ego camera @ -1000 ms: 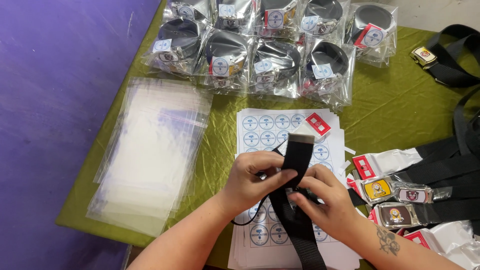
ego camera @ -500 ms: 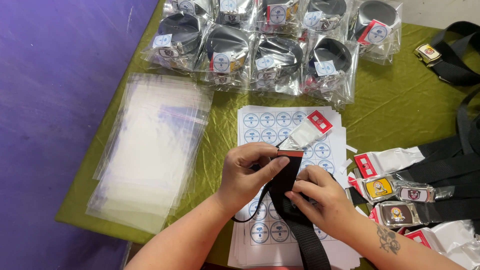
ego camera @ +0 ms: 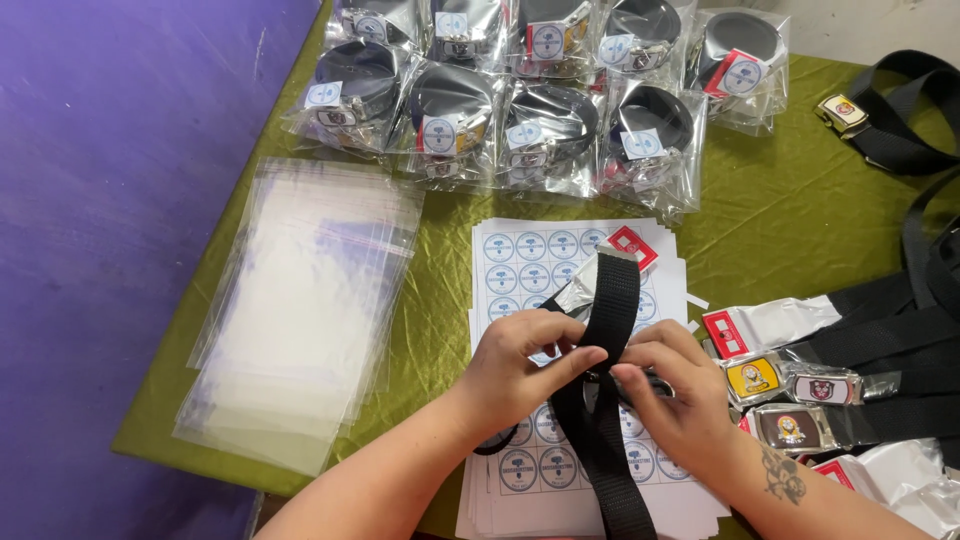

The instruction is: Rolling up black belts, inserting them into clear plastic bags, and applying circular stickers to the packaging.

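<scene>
Both hands work the black belt (ego camera: 612, 330) over the sticker sheets (ego camera: 530, 262). Left hand (ego camera: 522, 365) & right hand (ego camera: 672, 385) pinch it mid-strap; vs. half a sec ago the strap end stands taller, red tag (ego camera: 632, 246) at tip, so rolling continues.

Belt end raised again

The black belt (ego camera: 610, 330) strap end, folded low between the hands half a second ago, now stands up over the sticker sheets (ego camera: 520, 260), and the left hand (ego camera: 520, 365) and right hand (ego camera: 670, 390) pinch it closer together.
</scene>
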